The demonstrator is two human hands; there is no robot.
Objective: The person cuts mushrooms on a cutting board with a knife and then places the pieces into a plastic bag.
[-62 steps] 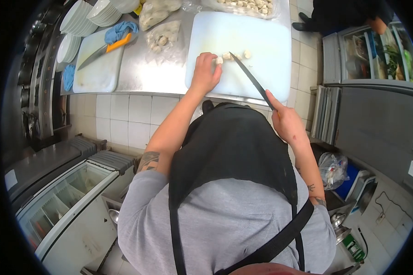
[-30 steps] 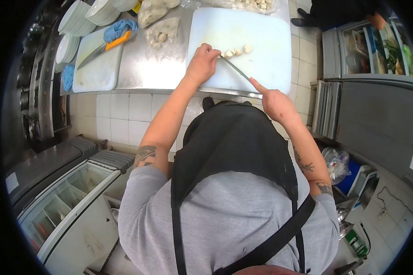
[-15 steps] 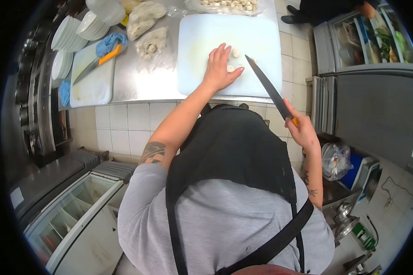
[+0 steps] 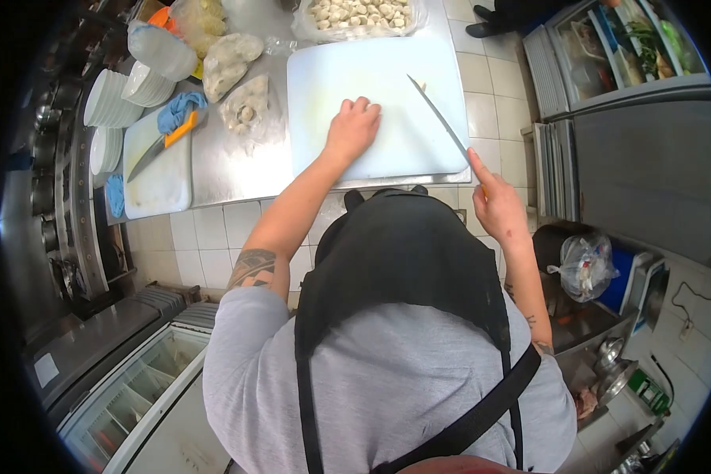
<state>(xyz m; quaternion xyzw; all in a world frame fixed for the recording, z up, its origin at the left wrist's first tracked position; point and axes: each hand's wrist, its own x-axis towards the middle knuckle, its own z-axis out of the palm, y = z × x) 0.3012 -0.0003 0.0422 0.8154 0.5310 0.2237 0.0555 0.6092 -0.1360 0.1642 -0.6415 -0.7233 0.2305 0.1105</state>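
Note:
My right hand [image 4: 499, 207] grips a long kitchen knife [image 4: 438, 114] by its orange handle, forefinger stretched along the top. The blade slants over the right side of a white cutting board [image 4: 316, 71], edge turned so it looks thin. Just beyond the blade near its tip lies a small pale mushroom piece [image 4: 423, 85]. My left hand [image 4: 354, 128] is on the middle of the board, palm down with fingers curled in. Whatever lies under those fingers is hidden. Behind the board stands a clear bag of pale mushrooms [image 4: 359, 17].
Left of the board are bagged mushrooms [image 4: 246, 110] and another filled bag [image 4: 231, 63]. Further left, a second board [image 4: 166, 186] carries an orange-handled knife [image 4: 154, 154] and blue cloth [image 4: 180, 112], beside stacked white bowls [image 4: 110, 99]. Another person's shoe [image 4: 482, 29] shows at upper right.
My left hand has gone from spread to curled and shifted slightly left. The mushroom pieces beside it no longer show. My right hand has moved slightly left with the knife, its blade now turned edge-on.

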